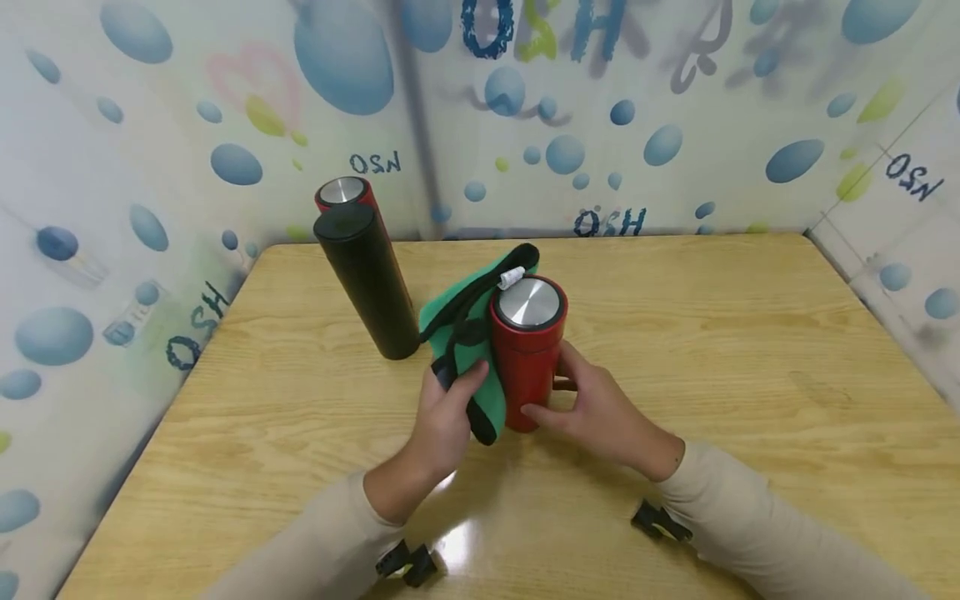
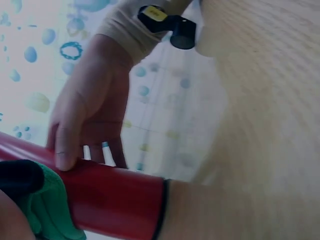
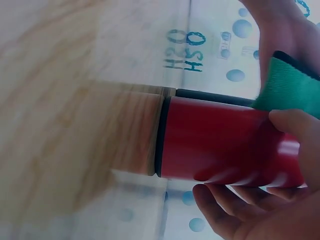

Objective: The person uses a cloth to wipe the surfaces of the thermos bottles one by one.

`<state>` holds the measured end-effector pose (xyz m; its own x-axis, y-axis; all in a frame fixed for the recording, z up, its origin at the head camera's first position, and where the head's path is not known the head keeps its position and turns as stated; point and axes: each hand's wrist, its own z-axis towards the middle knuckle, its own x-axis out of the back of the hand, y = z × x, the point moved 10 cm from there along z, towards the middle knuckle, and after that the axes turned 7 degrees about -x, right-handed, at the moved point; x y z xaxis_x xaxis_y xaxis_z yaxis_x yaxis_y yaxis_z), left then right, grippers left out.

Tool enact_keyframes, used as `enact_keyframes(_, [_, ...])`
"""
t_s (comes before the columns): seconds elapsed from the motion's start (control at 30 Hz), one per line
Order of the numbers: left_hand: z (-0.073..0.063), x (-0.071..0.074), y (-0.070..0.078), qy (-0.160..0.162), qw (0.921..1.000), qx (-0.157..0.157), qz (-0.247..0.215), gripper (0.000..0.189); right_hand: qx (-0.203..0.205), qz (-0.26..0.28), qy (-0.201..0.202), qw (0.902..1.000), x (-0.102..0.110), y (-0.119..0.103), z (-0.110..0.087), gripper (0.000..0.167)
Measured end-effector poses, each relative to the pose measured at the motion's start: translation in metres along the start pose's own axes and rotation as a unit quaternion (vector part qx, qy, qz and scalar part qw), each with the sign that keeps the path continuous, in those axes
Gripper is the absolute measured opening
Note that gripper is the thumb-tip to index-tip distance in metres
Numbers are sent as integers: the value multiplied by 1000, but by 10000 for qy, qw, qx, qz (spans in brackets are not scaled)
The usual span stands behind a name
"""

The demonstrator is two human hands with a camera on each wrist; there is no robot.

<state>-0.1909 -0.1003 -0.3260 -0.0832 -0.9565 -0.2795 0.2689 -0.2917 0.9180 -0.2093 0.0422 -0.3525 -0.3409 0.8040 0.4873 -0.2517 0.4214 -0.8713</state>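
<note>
Pale wood topped the table (image 1: 712,342), where a black bottle (image 1: 371,287) stood far left, the far red bottle (image 1: 345,192) just beyond. Mid-table, the right hand (image 1: 596,408) grasped the upright near red bottle (image 1: 528,362); the left hand (image 1: 448,421) gripped a green cloth (image 1: 470,354) beside its left.

We saw a wood-grain table (image 1: 720,350) set along a pale back wall (image 1: 600,92) printed with blue ovals, green shapes and lettering. A left wall (image 1: 97,283) and right wall (image 1: 892,225) matched; bright glare (image 1: 456,546) whitened the table's near part.
</note>
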Motion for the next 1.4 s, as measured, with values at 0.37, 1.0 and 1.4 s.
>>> enact_keyframes(0.37, [3, -3, -20, -420, 9979, 341, 370, 43, -114, 114, 58, 9999, 0, 3, 0, 72])
enact_keyframes(1.0, [-1, -12, 10, -554, 9956, -174, 729, 46, -380, 97, 207, 9990, 3, 8, 1, 73])
enact_keyframes(1.4, [2, -3, -8, -369, 9943, 264, 967, 47, -299, 102, 152, 9994, 2, 5, 2, 73])
